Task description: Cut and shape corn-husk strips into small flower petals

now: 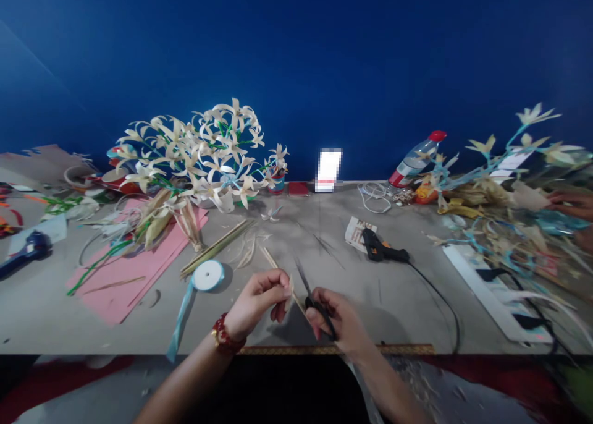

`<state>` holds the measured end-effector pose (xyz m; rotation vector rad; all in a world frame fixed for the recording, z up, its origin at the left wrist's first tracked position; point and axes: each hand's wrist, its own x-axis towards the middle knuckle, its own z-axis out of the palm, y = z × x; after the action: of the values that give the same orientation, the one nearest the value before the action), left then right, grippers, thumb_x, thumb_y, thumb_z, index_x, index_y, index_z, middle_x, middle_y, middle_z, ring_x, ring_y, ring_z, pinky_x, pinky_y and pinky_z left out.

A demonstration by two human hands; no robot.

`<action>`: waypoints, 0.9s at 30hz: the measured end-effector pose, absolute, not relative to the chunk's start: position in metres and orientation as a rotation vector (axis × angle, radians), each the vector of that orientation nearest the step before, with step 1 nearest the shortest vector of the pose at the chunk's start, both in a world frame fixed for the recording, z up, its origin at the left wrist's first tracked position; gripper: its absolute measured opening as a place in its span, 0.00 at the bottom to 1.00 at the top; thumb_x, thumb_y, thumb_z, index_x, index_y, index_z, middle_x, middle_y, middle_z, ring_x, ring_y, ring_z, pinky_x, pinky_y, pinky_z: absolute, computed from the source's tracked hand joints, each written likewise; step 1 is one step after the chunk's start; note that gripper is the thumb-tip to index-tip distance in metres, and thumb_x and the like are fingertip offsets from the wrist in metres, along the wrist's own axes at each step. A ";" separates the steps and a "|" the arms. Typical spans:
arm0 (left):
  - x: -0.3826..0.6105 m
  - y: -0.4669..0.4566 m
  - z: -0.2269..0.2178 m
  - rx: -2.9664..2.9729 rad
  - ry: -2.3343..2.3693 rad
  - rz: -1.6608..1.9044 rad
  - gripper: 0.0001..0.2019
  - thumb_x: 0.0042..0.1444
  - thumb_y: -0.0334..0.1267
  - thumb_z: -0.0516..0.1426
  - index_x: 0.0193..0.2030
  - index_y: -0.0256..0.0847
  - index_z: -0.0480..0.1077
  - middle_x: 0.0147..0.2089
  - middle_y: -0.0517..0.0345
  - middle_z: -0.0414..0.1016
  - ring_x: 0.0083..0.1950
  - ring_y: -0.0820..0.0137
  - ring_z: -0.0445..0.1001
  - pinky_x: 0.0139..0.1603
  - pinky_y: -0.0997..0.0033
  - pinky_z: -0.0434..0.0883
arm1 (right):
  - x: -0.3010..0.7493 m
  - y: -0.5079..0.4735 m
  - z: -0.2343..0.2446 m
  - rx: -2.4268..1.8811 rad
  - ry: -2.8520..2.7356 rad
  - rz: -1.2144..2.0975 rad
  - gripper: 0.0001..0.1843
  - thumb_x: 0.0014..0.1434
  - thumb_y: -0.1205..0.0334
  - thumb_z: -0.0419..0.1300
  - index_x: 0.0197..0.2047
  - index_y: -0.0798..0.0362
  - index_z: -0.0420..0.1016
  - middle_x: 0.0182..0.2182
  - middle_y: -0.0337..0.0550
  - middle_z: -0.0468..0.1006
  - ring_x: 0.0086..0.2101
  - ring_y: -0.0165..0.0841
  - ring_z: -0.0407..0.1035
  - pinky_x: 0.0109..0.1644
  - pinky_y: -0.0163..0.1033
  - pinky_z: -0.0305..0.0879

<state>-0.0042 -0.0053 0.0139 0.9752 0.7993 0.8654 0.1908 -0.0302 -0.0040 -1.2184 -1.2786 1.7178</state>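
Note:
Near the front of the grey table, my left hand pinches a small pale strip of dried husk between thumb and fingers. To its right, my right hand is closed round the black handles of a pair of scissors, whose blades point up and away from me, just right of the strip. Thin straw-coloured sticks lie on the table beyond and between my hands. A roll of light blue ribbon rests left of my left hand, its loose end trailing toward the table's front edge.
White husk flowers stand at the back left, above pink paper sheets. A black glue gun lies right of centre, near a white power strip with cables. A bottle leans at the back; another person's hand shows far right.

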 end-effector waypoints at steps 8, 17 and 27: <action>-0.003 -0.002 0.024 0.999 0.830 0.738 0.16 0.54 0.47 0.62 0.30 0.36 0.66 0.17 0.64 0.68 0.16 0.80 0.63 0.17 0.81 0.56 | 0.186 -0.004 0.021 -1.090 -1.235 1.540 0.16 0.51 0.55 0.69 0.37 0.53 0.70 0.32 0.39 0.75 0.29 0.28 0.66 0.32 0.33 0.63; -0.011 0.004 0.032 1.217 0.845 0.661 0.08 0.55 0.38 0.59 0.30 0.37 0.66 0.19 0.63 0.69 0.19 0.79 0.63 0.22 0.80 0.61 | 0.181 0.009 0.027 -1.085 -1.334 1.555 0.14 0.45 0.64 0.69 0.32 0.53 0.68 0.27 0.36 0.72 0.27 0.28 0.65 0.33 0.33 0.62; 0.017 -0.012 0.009 1.053 0.825 1.181 0.10 0.58 0.41 0.61 0.42 0.38 0.68 0.36 0.57 0.71 0.34 0.73 0.68 0.36 0.74 0.66 | 0.171 -0.004 0.023 -1.191 -1.144 1.235 0.11 0.53 0.57 0.66 0.35 0.52 0.70 0.25 0.37 0.75 0.23 0.32 0.69 0.27 0.36 0.65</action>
<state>0.0169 -0.0125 0.0088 1.0528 0.8248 1.1812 0.1709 -0.0037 0.0234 -1.1915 -1.1440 1.2348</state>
